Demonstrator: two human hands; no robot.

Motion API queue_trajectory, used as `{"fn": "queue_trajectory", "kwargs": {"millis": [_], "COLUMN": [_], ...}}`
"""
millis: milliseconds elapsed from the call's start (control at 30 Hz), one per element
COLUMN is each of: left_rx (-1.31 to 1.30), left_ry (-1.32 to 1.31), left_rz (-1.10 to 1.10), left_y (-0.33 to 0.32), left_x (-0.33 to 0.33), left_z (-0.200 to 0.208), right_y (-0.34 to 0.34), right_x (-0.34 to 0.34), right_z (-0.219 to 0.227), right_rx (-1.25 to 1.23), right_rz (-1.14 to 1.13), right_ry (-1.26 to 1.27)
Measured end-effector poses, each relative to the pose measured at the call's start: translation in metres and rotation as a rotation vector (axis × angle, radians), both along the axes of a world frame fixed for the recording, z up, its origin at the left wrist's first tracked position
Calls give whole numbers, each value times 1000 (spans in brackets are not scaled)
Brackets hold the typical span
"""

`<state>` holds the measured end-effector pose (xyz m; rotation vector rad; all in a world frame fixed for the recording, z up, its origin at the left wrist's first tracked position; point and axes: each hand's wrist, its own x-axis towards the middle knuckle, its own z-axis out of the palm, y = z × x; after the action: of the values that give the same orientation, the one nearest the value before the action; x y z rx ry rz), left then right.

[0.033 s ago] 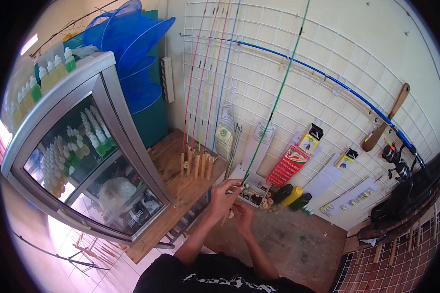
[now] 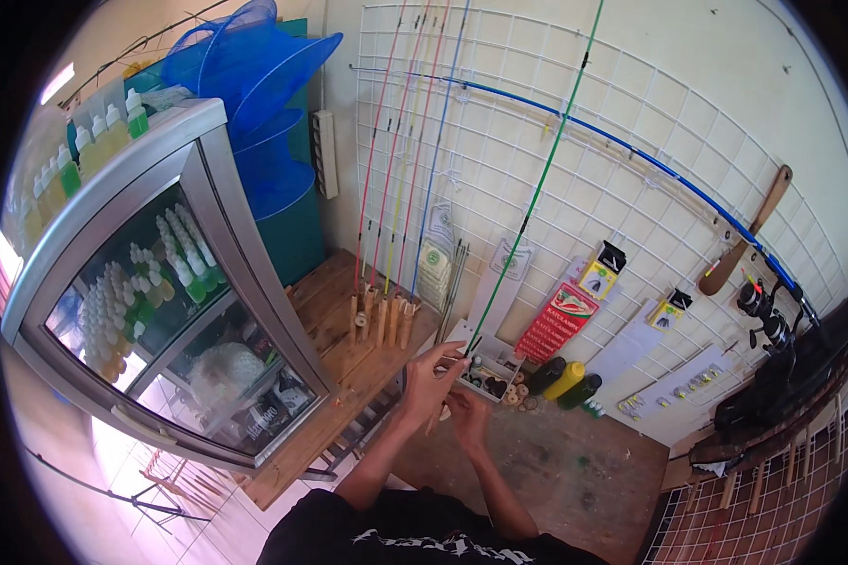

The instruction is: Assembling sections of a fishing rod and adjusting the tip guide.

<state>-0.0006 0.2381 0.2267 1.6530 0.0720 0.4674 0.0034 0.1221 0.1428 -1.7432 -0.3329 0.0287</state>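
Observation:
A thin green fishing rod (image 2: 528,215) leans up and to the right from my hands, its tip running out of the top of the view. My left hand (image 2: 428,379) is closed around the rod near its lower end. Just below it, my right hand (image 2: 469,419) has its fingers pinched together at the rod's base. What lies between those fingertips is hidden. Behind my hands stands an open grey-white box (image 2: 461,330) with small dark and light parts in it. Cork-coloured rings (image 2: 513,395) lie at its right side.
Several coloured rods with wooden handles (image 2: 405,325) stand on the wooden shelf (image 2: 356,372) at left, beside a glass cabinet (image 2: 207,160) of small bottles. Black and yellow bottles (image 2: 563,380) stand right of the box. A blue rod (image 2: 622,141) hangs across the white wire grid.
The whole view has shifted very slightly. Both hands keep their places on the green rod, with no clear movement.

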Motion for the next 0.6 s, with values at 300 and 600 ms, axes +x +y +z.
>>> {"fn": "queue_trajectory", "kwargs": {"millis": [300, 600], "left_rx": [36, 149], "left_ry": [-129, -297], "left_rz": [87, 252], "left_y": [52, 117], "left_x": [21, 66], "left_z": [25, 31], "right_y": [58, 127], "right_x": [32, 77], "right_z": [28, 47], "right_rx": [42, 36], "right_rz": [15, 60], "right_ry": [-124, -186]}}
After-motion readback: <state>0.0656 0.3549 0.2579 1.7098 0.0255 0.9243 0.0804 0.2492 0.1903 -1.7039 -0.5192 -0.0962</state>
